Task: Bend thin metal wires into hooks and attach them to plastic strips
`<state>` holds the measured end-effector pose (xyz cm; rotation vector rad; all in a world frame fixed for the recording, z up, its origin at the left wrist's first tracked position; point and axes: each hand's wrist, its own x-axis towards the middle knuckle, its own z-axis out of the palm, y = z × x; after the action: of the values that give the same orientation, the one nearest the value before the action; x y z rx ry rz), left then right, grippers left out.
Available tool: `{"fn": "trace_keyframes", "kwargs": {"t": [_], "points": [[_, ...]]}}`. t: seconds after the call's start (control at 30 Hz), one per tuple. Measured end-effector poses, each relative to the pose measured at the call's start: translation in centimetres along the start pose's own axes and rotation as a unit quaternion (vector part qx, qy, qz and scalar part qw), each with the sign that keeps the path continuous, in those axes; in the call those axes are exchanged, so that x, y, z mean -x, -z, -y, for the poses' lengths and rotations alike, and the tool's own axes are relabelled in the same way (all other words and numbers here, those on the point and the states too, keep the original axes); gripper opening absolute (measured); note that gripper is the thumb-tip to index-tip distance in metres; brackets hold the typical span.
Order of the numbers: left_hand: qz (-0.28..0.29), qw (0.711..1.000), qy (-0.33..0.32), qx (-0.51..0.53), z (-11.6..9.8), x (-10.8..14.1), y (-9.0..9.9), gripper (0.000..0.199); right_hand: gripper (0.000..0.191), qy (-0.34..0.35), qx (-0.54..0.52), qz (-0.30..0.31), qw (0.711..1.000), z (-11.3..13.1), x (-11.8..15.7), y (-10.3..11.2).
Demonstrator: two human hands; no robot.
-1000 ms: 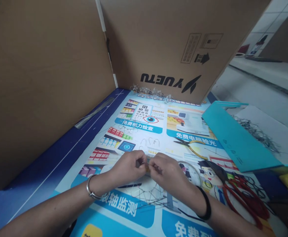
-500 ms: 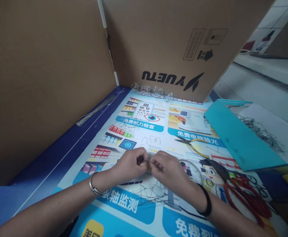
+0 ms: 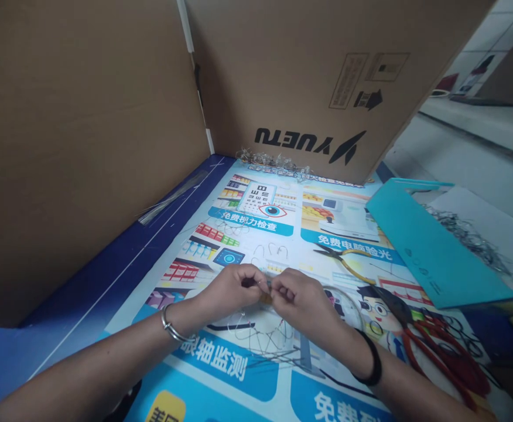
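My left hand (image 3: pixel 238 288) and my right hand (image 3: pixel 301 299) are close together above the printed sheet, each with thumb and fingers pinched. The fingertips grip thin wire, though its held ends are mostly hidden. Below the hands spreads a netlike piece of bent thin wire (image 3: pixel 266 339), with several straight strands lying at its lower side. A few short curved wire pieces (image 3: pixel 278 251) lie just beyond the fingers. To the right are pliers with yellow handles (image 3: pixel 356 268) and large red-handled scissors (image 3: pixel 432 357).
Cardboard panels (image 3: pixel 93 146) stand at the left and back. Bundled straight wires (image 3: pixel 173 196) lie along the left panel, and tangled wire (image 3: pixel 274 161) at the back. A turquoise folder (image 3: pixel 436 252) at right holds a wire heap (image 3: pixel 467 234). Dark rings (image 3: pixel 462 334) lie near the scissors.
The fingers of both hands have shifted slightly at the pinch, the left fingertips now straighter and pointing to the right. The view has moved a little; the tools lie as before.
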<state>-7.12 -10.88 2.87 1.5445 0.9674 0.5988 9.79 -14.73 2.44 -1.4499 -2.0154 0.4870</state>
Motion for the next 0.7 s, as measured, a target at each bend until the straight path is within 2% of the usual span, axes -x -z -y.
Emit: {"fn": "trace_keyframes", "kwargs": {"t": [0.17,0.33,0.5,0.7], "points": [[-0.022,0.999,-0.028,-0.030,0.2,0.1,0.0,0.018,0.017,0.013,0.005,0.036,0.999,-0.3,-0.2,0.9],[-0.049,0.996,-0.034,-0.065,0.4,0.1,0.2,0.016,0.019,0.022,-0.050,0.007,0.998,-0.6,-0.3,2.3],[-0.040,0.996,-0.018,-0.077,0.4,0.1,0.2,0.018,0.023,0.006,-0.143,0.042,0.989,-0.1,-0.2,2.4],[-0.025,0.998,-0.003,-0.059,0.3,0.2,0.2,0.018,0.017,-0.012,-0.217,0.065,0.974,0.2,-0.4,2.1]]}}
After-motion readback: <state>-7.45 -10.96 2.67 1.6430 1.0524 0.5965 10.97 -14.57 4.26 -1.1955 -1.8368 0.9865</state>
